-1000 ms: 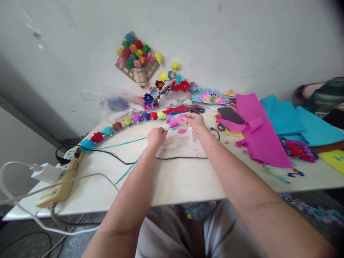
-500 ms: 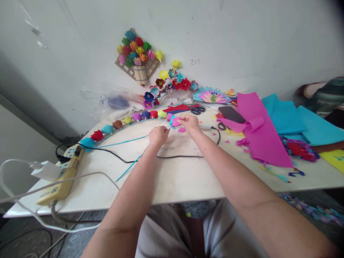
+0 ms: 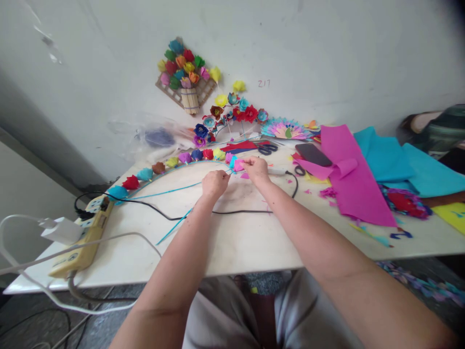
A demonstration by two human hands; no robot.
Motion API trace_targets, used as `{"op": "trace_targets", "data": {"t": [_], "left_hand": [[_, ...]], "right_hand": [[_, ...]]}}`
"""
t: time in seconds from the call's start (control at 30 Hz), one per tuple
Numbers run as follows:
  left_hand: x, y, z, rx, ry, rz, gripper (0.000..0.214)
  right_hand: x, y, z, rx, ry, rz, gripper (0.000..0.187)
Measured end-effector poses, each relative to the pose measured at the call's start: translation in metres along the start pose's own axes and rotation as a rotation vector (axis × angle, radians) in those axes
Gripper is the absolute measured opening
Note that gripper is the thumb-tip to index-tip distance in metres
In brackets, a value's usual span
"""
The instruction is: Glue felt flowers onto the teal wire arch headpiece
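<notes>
Grip, head view: left hand [image 3: 215, 183] closed, thumb and fingertips pinching a thin turquoise stem [image 3: 231, 171]; right hand [image 3: 257, 169] narrowed to a fingertip pinch on the side of a small pink-and-turquoise paper flower [image 3: 238, 165]. Flower's place: between the 2 hands, just beyond the left fingertips, at the right end of a curved row of multicoloured paper flowers [image 3: 159, 168]. Near the right hand: 1 loose pink paper petal [image 3: 245, 176], just below the fingers; 1 slim white tool with a black cord [image 3: 278, 171], to the right of the wrist; 1 pair of black-handled scissors [image 3: 268, 149], behind. Farther right: 1 dark flat phone [image 3: 313, 155]; 1 large magenta paper sheet [image 3: 363, 194]. Left edge: 1 cream-yellow power strip [image 3: 78, 257]. Support: off-white tabletop [image 3: 138, 261].
</notes>
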State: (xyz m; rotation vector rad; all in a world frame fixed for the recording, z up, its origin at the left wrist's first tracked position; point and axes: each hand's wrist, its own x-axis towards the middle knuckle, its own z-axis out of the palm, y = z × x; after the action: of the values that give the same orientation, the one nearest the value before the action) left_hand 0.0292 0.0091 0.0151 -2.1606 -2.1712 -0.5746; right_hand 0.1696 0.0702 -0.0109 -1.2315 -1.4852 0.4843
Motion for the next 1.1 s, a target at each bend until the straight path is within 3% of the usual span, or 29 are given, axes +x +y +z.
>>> {"op": "trace_targets", "data": {"t": [0.37, 0.73, 1.1], "left_hand": [[0.001, 0.0, 0.0, -0.01, 0.001, -0.008, 0.028], [0.0, 0.001, -0.001, -0.019, -0.003, -0.012, 0.03], [-0.001, 0.002, -0.002, -0.021, -0.011, -0.009, 0.029]], "right_hand": [[-0.009, -0.015, -0.002, -0.194, 0.089, 0.025, 0.013], [-0.013, -0.018, -0.002, -0.289, 0.236, -0.077, 0.007], [-0.009, -0.01, -0.001, -0.286, 0.237, -0.066, 0.009]]}}
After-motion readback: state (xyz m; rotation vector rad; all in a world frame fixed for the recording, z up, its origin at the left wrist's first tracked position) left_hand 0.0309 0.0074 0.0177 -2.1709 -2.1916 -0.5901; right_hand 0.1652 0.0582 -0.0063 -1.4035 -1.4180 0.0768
